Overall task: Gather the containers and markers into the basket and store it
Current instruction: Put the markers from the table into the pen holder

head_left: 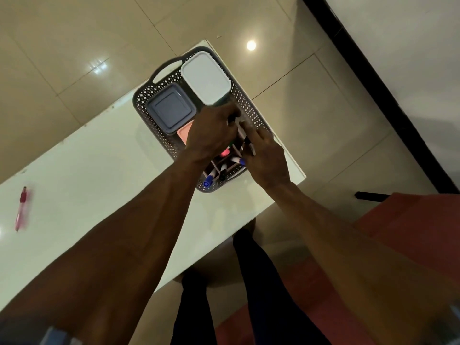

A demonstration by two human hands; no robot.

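Observation:
A grey perforated basket (251,108) with a handle sits at the far corner of the white table (99,190). Inside it lie a white-lidded container (205,78), a grey-lidded container (170,109) and a pink container (185,134). A divided holder (224,164) at the basket's near end has several markers standing in it, among them a blue-capped marker (207,181) and a black-capped marker (222,174). My left hand (211,135) is closed on a black-capped marker (232,119) over the basket. My right hand (267,161) grips a marker (249,144) beside it.
A pink pen (22,207) lies far left on the table. The basket sits close to the table's far and right edges. Tiled floor surrounds the table. A red seat (410,225) and a dark object (371,196) are at the right, my legs below.

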